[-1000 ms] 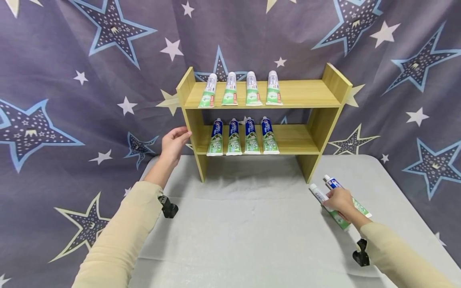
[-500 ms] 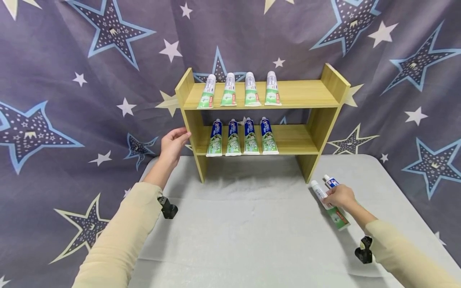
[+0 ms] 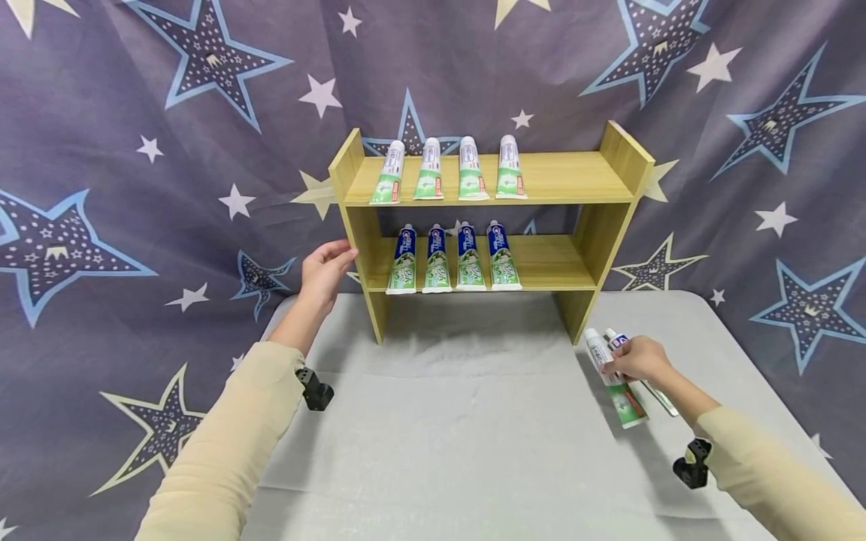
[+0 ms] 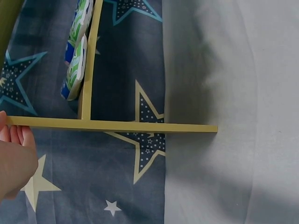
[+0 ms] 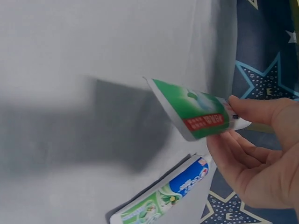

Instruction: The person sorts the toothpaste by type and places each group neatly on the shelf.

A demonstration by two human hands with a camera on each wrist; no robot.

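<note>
My right hand (image 3: pixel 639 359) pinches a white-and-green toothpaste tube (image 3: pixel 628 406) between thumb and fingers, raised off the table. In the right wrist view the flat green end of this toothpaste tube (image 5: pixel 191 107) points away from the hand. Beneath it a blue-and-green toothpaste tube (image 5: pixel 168 191) lies on the cloth; the head view shows it partly covered by the hand. At the far left, my left hand (image 3: pixel 325 272) holds the left side panel of a two-tier wooden shelf (image 3: pixel 568 176), thumb and fingers on either side of the board in the left wrist view (image 4: pixel 18 158).
Several white-and-green tubes (image 3: pixel 429 171) lie in a row on the upper tier, left to centre. Several blue-and-green tubes (image 3: pixel 436 259) lie likewise on the lower tier. Bare wood shows right of both rows. A grey cloth (image 3: pixel 460 436) covers the table; a star-patterned curtain (image 3: pixel 257 173) hangs behind.
My right hand has lifted the white-and-green toothpaste tube off the table and moved it slightly up in the head view, turning it more upright. The left hand keeps its hold on the shelf.
</note>
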